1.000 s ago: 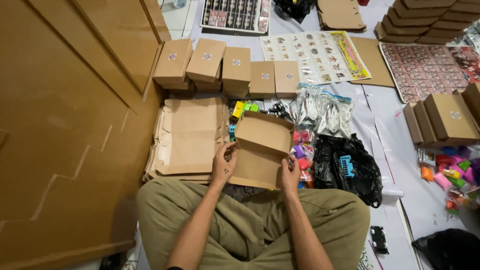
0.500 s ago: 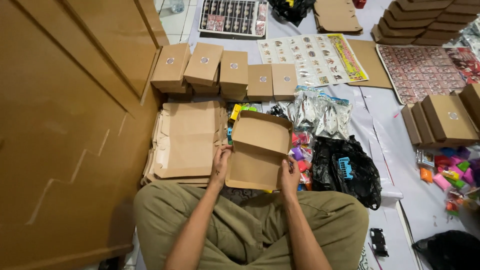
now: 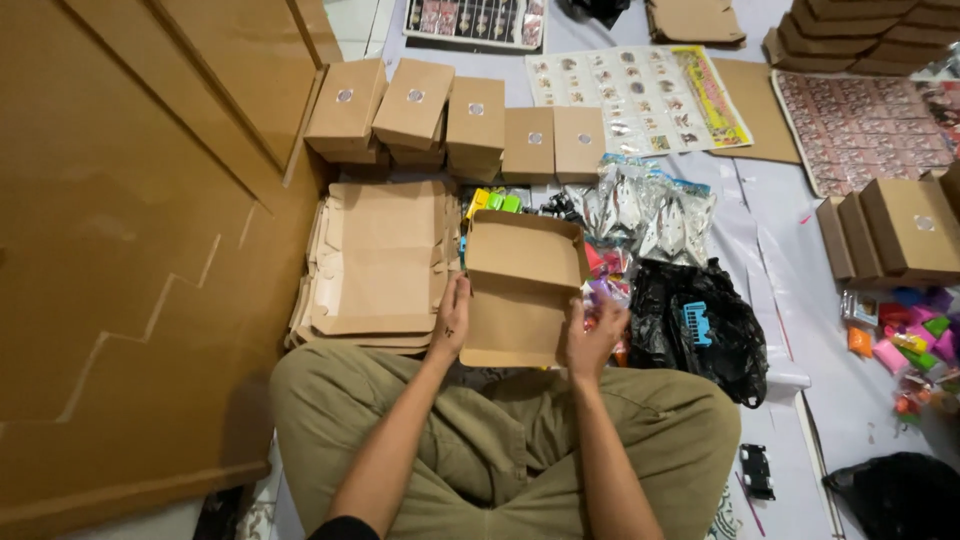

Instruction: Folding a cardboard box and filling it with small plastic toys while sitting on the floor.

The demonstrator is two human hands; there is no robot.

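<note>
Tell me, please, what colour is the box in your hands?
Plain brown cardboard box, clearest in the head view.

Open brown cardboard box (image 3: 522, 290) at centre, row of closed brown boxes (image 3: 475, 118) behind, flat box blanks (image 3: 380, 262) left

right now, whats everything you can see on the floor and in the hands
open box: one, brown cardboard, held between both hands
flat box blanks: one stack, brown, left of the open box
closed boxes: five in a row, brown, above the stack
more closed boxes: about three, brown, far right
sticker sheet: one, pale with small pictures, top centre
clear packets: a bunch, right of the open box
black bag: one, by the right knee
small toys: many, bright colours, right edge
left hand: on the box's left edge
right hand: on its right edge
</note>
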